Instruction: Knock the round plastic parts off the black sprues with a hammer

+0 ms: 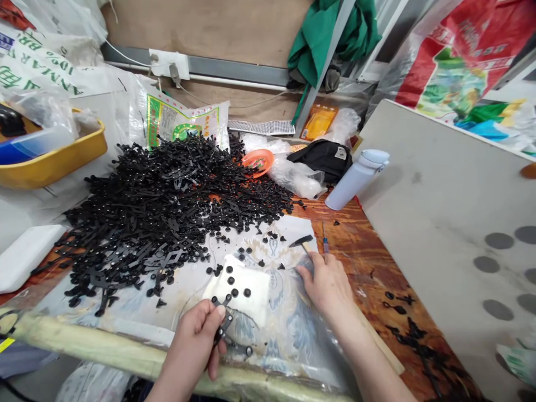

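Observation:
My left hand (195,340) is closed at the front edge of the table, pinching a black jointed linkage (227,319) with small round studs between thumb and fingers. Under and beyond it lies a white pad (259,285) with several black round caps (230,280) on it. To the right, my right hand (329,282) is closed over the wooden handle of a hammer (302,241). The hammer's dark head points away to the left, and its handle runs back under my wrist. The undersides of my right fingers are hidden.
A large heap of black linkages (167,190) fills the left and back. Behind stand an orange plate (258,162), a black pouch (324,159) and a pale bottle (355,180). A screwdriver (325,241) lies past my right hand. A grey panel (439,212) bounds the right; loose black parts (414,335) lie beside it.

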Tool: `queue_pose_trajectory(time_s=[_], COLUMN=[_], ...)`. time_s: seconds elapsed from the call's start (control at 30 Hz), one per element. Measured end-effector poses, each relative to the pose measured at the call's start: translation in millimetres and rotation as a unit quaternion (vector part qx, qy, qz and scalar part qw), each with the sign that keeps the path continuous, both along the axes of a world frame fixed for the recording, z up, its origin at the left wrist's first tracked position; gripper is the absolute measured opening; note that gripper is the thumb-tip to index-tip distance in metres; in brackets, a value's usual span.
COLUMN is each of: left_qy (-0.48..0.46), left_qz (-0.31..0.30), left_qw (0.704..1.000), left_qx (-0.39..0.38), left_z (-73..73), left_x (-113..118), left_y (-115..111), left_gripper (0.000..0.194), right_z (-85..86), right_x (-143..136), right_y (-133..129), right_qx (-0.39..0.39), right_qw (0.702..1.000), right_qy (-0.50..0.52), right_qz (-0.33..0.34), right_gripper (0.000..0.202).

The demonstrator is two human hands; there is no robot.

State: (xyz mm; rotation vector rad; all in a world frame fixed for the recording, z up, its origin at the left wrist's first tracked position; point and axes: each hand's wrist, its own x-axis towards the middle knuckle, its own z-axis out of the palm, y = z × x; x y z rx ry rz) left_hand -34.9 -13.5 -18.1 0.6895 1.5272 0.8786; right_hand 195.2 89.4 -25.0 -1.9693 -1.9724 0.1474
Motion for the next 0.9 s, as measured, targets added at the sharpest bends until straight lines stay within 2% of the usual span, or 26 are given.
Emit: queue_pose_trajectory(time_s=[0.07,0.2,0.33,0.47,0.7,0.9], left_qy=[-0.006,0.000,-0.009,-0.012,-0.016,-0.011], left_qz=[0.003,0.006,0.018,0.024,0.045,0.049], left_qw=[1.000,1.000,0.999,0.998,0.998,0.998], left_qx=[-0.012,-0.030,-0.041,-0.050,-0.049,-0.044], left_z=[4.7,15.3,20.9,20.0,21.7,20.7], left_x=[2.6,12.2,22.3,27.8,35.1,40.5], left_y=[1.7,5.7,9.5,12.8,15.7,16.9], left_gripper=[0.036,0.034,0.034,0.033,0.033,0.035], right_z=[-5.7,-11.3,-10.5,-5.1,15.9,15.5], right_x=[11.5,17.6,23.6,29.7,22.6,7.6], right_y=[5.7,10.9,15.0,15.6,0.7,-10.7], right_qx=[-0.013,-0.036,-0.066,-0.090,-0.110,-0.159], right_qw=[0.999,0.994,0.991,0.988,0.991,0.986], right_qy=[-0.033,-0.061,-0.059,-0.043,0.011,0.051], right_qz=[-0.035,-0.079,-0.104,-0.120,-0.074,-0.004], right_gripper=[0.034,0.035,0.028,0.020,0.026,0.023])
